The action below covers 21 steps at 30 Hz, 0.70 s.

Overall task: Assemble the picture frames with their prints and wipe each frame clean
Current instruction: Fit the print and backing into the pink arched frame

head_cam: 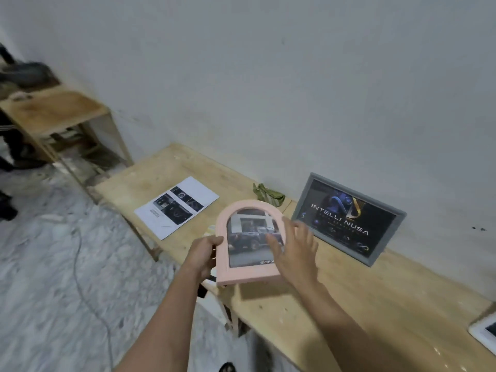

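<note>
A pink arched picture frame (pixel 248 273) with a car print in it is held above the near edge of the wooden bench. My left hand (pixel 204 252) grips its left side. Over the frame's right side hovers my right hand (pixel 294 247), fingers spread and nothing in it. A grey rectangular frame (pixel 349 218) with a dark print leans against the wall to the right. On the bench to the left, a loose printed sheet (pixel 175 206) lies flat. A crumpled green cloth (pixel 268 194) sits by the wall behind the pink frame.
The wooden bench (pixel 362 291) runs along the white wall. A white framed object (pixel 483 331) shows at the right edge. A second wooden table (pixel 53 111) stands at the far left. A cable (pixel 80 264) trails over the marble floor.
</note>
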Each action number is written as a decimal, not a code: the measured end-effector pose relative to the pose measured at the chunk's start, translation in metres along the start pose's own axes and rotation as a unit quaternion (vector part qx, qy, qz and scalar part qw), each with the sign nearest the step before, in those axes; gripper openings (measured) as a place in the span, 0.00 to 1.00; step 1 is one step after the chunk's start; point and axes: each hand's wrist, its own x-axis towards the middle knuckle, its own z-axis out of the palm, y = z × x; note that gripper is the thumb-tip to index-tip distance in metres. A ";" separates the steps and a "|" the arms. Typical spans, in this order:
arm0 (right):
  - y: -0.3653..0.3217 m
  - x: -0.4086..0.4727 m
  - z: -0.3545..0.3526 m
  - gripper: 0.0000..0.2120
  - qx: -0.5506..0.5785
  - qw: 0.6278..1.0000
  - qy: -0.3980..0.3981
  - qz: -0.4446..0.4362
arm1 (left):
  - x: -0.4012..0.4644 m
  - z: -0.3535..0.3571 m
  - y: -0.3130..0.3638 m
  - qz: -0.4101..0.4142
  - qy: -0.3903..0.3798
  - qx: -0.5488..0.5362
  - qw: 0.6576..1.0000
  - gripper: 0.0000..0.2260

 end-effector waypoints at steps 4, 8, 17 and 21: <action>-0.018 0.011 0.031 0.27 0.171 0.967 -0.124 0.145 | -0.009 -0.044 -0.011 0.009 0.035 -0.041 0.999 0.11; -0.056 0.010 0.060 0.27 0.189 0.968 -0.103 0.131 | -0.008 -0.080 -0.012 0.020 0.063 -0.077 0.995 0.12; -0.101 0.028 0.102 0.26 0.162 0.974 -0.033 0.155 | 0.024 -0.120 0.017 0.053 0.052 -0.059 0.995 0.11; -0.094 0.049 0.111 0.27 0.236 0.959 -0.031 0.157 | 0.045 -0.107 0.029 0.083 0.073 -0.027 0.993 0.09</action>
